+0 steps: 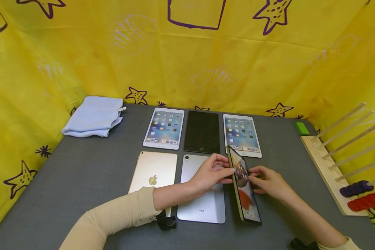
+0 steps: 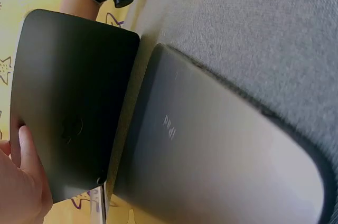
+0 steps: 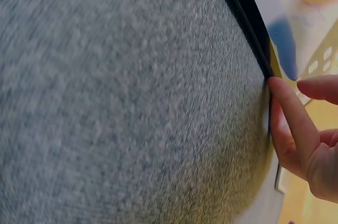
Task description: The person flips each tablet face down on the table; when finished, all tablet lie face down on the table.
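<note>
My left hand (image 1: 210, 175) pinches the raised edge of a tablet (image 1: 245, 187) that stands tilted on its long side, its lit screen facing right. The left wrist view shows that tablet's dark back (image 2: 74, 92) with an apple logo. My right hand (image 1: 270, 182) holds the tablet's lower right edge, with the fingertips at the edge and the thumb by the screen. Just left of it lies a silver tablet (image 1: 201, 208), back up and marked iPad, partly hidden by my left hand. Left of that is a gold tablet (image 1: 157, 166), back up, partly covered by my left forearm.
Behind, a white tablet (image 1: 164, 128), a black tablet (image 1: 201, 132) and another white tablet (image 1: 242, 133) lie in a row. A folded blue cloth (image 1: 93, 116) is at the back left. On the right stand a wooden peg rack (image 1: 323, 170) with beads and a green block (image 1: 301, 128).
</note>
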`<move>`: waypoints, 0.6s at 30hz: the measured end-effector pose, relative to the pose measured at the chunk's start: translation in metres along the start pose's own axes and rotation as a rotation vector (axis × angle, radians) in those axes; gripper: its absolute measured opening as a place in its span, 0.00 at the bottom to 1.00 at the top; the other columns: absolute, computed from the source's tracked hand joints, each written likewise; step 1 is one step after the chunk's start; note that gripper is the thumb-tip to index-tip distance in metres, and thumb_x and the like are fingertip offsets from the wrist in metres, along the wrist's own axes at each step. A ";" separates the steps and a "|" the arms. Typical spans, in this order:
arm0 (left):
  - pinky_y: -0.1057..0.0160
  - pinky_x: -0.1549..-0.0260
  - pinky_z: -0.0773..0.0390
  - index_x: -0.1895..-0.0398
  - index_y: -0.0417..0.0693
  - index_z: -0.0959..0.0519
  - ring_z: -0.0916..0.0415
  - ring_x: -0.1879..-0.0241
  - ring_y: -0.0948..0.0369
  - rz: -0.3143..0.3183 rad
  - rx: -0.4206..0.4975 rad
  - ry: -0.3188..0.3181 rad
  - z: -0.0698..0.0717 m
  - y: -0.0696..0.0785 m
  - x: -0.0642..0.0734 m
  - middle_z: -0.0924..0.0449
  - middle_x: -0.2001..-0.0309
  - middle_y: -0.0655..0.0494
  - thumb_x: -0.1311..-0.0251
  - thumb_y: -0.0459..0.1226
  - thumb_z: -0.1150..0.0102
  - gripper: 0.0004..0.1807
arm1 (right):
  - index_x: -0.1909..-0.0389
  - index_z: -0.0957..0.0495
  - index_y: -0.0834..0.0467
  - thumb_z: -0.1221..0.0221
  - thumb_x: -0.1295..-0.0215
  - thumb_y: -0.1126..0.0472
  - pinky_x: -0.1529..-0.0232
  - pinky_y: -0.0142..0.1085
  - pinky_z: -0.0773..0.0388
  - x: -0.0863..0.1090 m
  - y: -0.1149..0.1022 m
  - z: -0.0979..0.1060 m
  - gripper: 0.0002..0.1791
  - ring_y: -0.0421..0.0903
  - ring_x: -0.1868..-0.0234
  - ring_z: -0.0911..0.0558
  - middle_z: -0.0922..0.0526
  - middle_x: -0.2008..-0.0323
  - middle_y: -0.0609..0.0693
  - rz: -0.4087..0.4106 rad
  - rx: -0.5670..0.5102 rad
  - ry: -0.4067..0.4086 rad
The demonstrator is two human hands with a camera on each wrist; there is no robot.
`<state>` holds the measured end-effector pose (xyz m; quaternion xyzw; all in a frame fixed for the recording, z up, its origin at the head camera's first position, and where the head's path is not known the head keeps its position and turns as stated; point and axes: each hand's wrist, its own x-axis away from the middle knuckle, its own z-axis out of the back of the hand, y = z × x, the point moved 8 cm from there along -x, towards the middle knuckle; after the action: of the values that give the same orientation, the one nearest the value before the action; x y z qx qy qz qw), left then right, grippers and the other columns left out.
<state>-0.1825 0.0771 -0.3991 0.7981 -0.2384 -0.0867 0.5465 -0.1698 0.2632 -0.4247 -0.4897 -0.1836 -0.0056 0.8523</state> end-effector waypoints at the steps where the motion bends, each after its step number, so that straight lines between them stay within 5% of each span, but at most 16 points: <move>1: 0.57 0.61 0.17 0.48 0.32 0.33 0.21 0.60 0.59 -0.009 -0.003 -0.001 0.000 0.002 0.000 0.27 0.54 0.44 0.36 0.25 0.44 0.15 | 0.42 0.32 0.74 0.42 0.30 0.61 0.65 0.42 0.16 0.000 -0.001 -0.002 0.23 0.52 0.56 0.18 0.24 0.52 0.64 0.001 -0.004 0.000; 11: 0.56 0.57 0.18 0.47 0.36 0.33 0.23 0.46 0.54 -0.076 -0.060 -0.005 -0.003 0.014 0.000 0.27 0.47 0.47 0.36 0.27 0.41 0.17 | 0.38 0.37 0.74 0.42 0.31 0.64 0.61 0.44 0.17 -0.007 -0.012 -0.024 0.26 0.52 0.55 0.19 0.28 0.49 0.66 0.025 -0.135 -0.059; 18: 0.54 0.59 0.18 0.49 0.36 0.30 0.23 0.47 0.56 -0.088 -0.051 0.010 -0.008 0.020 -0.004 0.27 0.48 0.46 0.39 0.27 0.38 0.17 | 0.35 0.42 0.73 0.46 0.30 0.65 0.60 0.46 0.17 -0.012 -0.022 -0.034 0.28 0.52 0.55 0.19 0.31 0.43 0.70 0.067 -0.190 -0.142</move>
<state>-0.1886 0.0805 -0.3784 0.7942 -0.1981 -0.1125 0.5634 -0.1745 0.2208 -0.4253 -0.5733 -0.2256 0.0401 0.7867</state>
